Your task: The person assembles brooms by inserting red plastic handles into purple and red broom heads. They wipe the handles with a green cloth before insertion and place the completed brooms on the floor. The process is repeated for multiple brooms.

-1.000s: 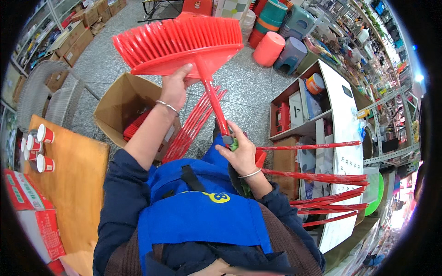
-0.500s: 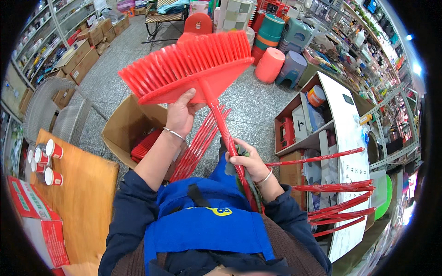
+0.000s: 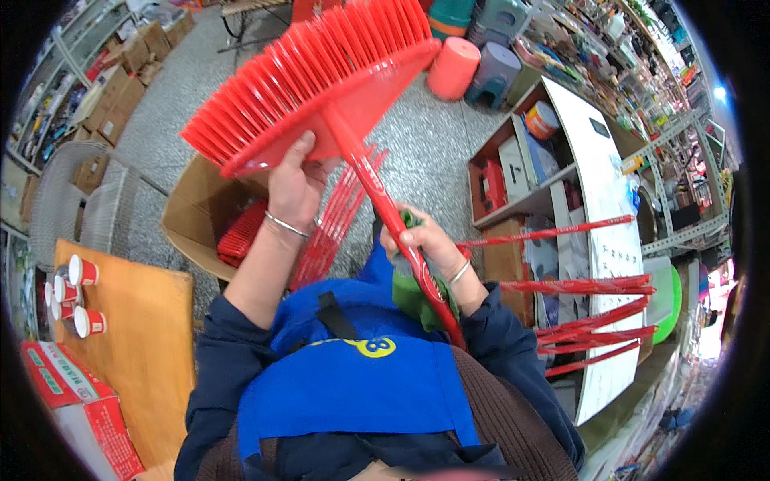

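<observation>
A red broom (image 3: 345,112) is held up in front of me, bristles upward and tilted to the left, its handle slanting down toward my right side. My left hand (image 3: 297,180) is closed on the lower edge of the broom head, thumb on the near face. My right hand (image 3: 427,244) wraps round the handle, with a green cloth (image 3: 413,297) bunched between palm and handle. Behind the broom, several red handles (image 3: 333,228) stand in a slanting bundle. In the open cardboard box (image 3: 188,212) lie more red broom heads (image 3: 242,232).
More red handles (image 3: 577,286) lean across the white-topped cabinet (image 3: 597,337) on the right. A wooden table (image 3: 152,321) on the left bears paper cups (image 3: 83,270) and a red-and-white carton (image 3: 88,409). Stools (image 3: 454,68) stand farther off.
The broom has shifted up and left in view and now looks larger. My right hand has moved slightly along with the handle, and more of the green cloth shows.
</observation>
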A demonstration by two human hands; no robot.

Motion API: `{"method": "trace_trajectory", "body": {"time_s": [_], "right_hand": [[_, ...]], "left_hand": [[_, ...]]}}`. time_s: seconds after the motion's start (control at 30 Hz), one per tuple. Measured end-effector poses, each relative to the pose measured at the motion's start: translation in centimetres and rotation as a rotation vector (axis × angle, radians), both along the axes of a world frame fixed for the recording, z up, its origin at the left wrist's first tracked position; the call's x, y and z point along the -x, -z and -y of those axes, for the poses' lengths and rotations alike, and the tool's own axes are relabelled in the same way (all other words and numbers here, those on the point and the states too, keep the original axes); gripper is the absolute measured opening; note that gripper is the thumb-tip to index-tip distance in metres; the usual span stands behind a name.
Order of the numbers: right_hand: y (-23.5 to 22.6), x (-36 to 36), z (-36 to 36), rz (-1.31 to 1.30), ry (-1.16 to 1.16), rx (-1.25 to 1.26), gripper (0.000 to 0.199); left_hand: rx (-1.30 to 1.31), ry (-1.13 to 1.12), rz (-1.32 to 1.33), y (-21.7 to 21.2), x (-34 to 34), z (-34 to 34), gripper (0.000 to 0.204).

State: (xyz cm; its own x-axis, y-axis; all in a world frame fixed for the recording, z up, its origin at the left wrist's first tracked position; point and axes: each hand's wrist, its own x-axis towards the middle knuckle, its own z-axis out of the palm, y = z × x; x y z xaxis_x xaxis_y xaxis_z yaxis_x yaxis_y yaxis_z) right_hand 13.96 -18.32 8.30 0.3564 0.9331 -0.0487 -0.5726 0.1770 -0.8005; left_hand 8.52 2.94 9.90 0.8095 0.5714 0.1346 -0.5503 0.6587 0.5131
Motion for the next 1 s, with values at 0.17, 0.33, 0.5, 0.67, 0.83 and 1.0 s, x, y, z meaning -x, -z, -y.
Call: {"method": "trace_trajectory", "body": {"time_s": [0.17, 0.33, 0.5, 0.67, 0.83, 1.0], "right_hand": [[-0.9, 1.8, -0.7, 0.35, 0.272, 0.243, 0.064], [-1.5, 4.6, 0.0, 1.605, 0.494, 0.659, 0.079], [-0.1, 4.7, -0.3, 1.679, 0.47, 0.74, 0.078], [-0.6, 2.9, 0.7, 1.239, 0.332, 0.391, 0.072], [-1.4, 0.6, 2.0, 0.159, -0.066, 0.1, 0.071], [-1.5, 0.5, 1.3, 0.08, -0.079, 0.127, 0.073]], "left_hand": [[-0.056, -0.129, -0.098, 0.1, -0.3, -0.8, 0.028], [-0.175, -0.284, -0.184, 0.4, -0.6, -0.8, 0.031], [-0.219, -0.346, -0.259, 0.4, -0.4, -0.1, 0.032], [-0.255, -0.285, -0.17, -0.8, 0.4, -0.3, 0.034], [-0.187, -0.142, -0.074, -1.9, 0.9, 0.3, 0.031], [-0.185, -0.183, -0.053, -2.1, 0.7, 0.6, 0.026]]}}
